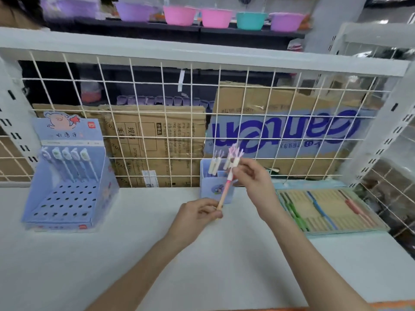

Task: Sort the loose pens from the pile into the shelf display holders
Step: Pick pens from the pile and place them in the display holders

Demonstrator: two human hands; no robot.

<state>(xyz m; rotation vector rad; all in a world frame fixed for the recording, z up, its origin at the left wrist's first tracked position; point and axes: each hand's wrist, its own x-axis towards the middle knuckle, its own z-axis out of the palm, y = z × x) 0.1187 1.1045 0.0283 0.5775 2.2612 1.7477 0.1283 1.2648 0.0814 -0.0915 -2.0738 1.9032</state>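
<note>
A pink pen point(225, 189) is slanting just in front of the small blue pen cup point(216, 187), both hands pinching it: the left hand point(197, 217) is gripping its lower tip, the right hand point(252, 176) its upper part. Left of the cup, a blue perforated display holder point(67, 189) is standing on the white worktop point(134, 254); right of it, a tray of pens point(325, 209) is lying.

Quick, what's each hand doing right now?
Left hand: pinches the pen's lower end.
Right hand: pinches the same pen near its top.

Pink-and-peach pen point(225, 189), pale blue holder point(215, 189) (white wire grid point(157, 122) behind).
</note>
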